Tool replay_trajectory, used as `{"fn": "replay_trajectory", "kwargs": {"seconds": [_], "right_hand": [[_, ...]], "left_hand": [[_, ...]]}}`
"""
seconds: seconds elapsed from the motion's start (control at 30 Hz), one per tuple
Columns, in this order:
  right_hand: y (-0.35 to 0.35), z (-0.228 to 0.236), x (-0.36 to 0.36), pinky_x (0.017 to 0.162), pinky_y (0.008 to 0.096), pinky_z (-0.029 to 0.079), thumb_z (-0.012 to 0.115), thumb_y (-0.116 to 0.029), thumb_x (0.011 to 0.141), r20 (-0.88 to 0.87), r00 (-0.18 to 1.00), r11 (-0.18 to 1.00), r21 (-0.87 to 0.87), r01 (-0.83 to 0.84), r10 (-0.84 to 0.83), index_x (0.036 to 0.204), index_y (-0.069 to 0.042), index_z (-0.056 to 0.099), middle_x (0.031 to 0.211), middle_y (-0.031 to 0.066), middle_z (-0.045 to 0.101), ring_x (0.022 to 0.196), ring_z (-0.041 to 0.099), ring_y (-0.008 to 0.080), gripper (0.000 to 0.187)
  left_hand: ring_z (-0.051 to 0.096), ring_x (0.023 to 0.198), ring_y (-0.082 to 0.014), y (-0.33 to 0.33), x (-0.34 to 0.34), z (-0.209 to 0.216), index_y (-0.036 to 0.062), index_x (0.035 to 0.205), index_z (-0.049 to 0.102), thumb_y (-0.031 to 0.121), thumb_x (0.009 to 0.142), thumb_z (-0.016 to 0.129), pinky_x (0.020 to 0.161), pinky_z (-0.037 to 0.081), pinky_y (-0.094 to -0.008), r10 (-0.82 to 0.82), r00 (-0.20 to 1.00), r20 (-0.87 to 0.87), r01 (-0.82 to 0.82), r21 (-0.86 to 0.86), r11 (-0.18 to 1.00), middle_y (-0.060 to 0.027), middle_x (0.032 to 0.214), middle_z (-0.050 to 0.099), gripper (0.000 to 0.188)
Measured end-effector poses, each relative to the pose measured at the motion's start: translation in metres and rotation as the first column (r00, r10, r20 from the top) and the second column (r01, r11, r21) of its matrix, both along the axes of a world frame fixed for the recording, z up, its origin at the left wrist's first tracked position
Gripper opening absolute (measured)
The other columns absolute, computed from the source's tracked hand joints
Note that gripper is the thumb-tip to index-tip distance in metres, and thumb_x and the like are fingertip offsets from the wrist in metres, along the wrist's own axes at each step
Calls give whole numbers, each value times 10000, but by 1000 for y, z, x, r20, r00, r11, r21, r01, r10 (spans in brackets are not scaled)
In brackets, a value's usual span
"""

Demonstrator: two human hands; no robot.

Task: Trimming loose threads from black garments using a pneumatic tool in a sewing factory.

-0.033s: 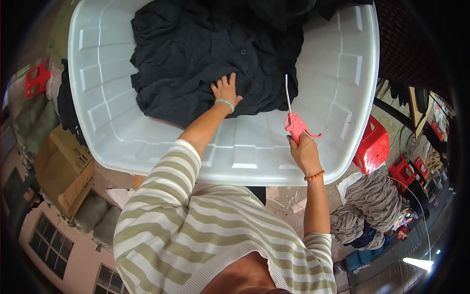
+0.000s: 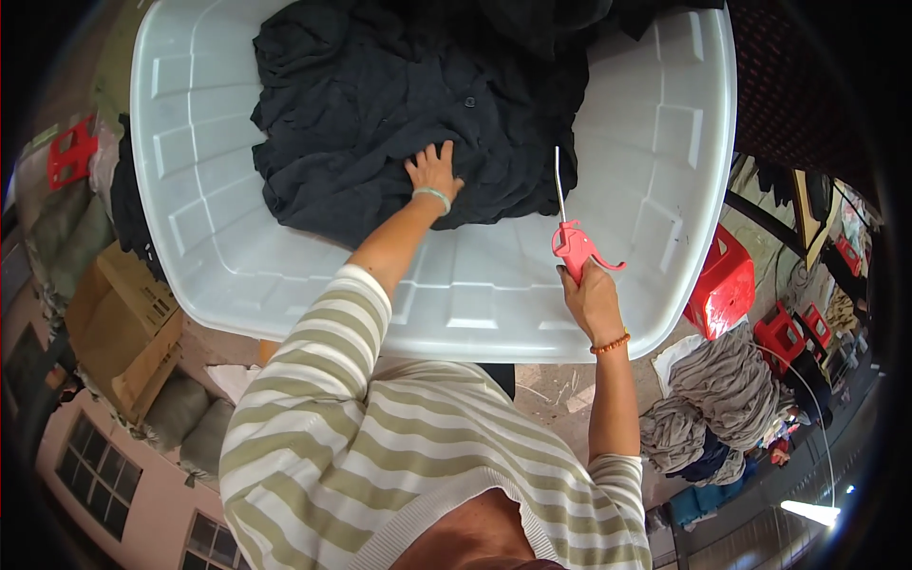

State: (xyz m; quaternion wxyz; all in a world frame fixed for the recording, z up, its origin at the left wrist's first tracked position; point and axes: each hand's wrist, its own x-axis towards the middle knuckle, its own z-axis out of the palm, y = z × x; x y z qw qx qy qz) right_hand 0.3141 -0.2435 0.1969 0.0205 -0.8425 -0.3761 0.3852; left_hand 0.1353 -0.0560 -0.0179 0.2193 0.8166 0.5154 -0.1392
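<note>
Status: dark charcoal, rumpled cloth (image 2: 332, 123) is in the large whitish plastic tub (image 2: 646, 142), heaped at the middle and far side. It lies creased, unfolded; how much is worked over and how much is left, can't tell.

Left hand (image 2: 434, 171): palm down on the near part of the heap, fingers spread, no grip visible. Right hand (image 2: 594, 299): wrapped around the handle of the pinkish-red air blow gun (image 2: 574, 249) with a thin, bent metal nozzle (image 2: 559, 185). Gun is over the tub's near right, nozzle toward the far side. Trigger squeezed or not: can't tell.
</note>
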Motion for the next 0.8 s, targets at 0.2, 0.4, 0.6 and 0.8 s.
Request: {"fn": "replay_trajectory", "kwargs": {"seconds": [0.2,0.4,0.6,0.8], "right_hand": [[11,2,8,645,488,470,647,-222,842,-60,998,999,52,6,-3,852,40,565,732,285,596,736,587,461,274],[35,7,5,643,489,474,651,-229,838,-37,999,985,171,-32,39,842,45,565,738,283,599,727,591,457,288],[51,36,-27,615,421,514,648,-211,822,384,907,945,192,-265,176,816,-13,568,719,186,627,699,634,348,214],[23,46,-58,674,416,529,647,-176,810,509,833,970,-13,-242,215,939,-3,537,975,210,597,811,622,334,243]], "left_hand": [[607,935,-287,65,-34,-36,102,1046,588,80,826,619,830,470,-372,431,809,400,-246,-437,865,-121,990,627,224],[604,992,-149,74,-47,132,-7,1149,534,55,865,617,918,472,-271,967,147,208,207,-962,175,-91,1071,631,302],[600,1029,-181,76,-92,146,-70,1296,441,187,845,690,914,483,-284,880,444,170,-145,-955,258,-97,1179,596,576],[629,961,-235,15,-128,59,-46,1114,610,169,705,763,836,490,-311,450,851,271,-230,-578,783,-151,1052,665,487]]}}
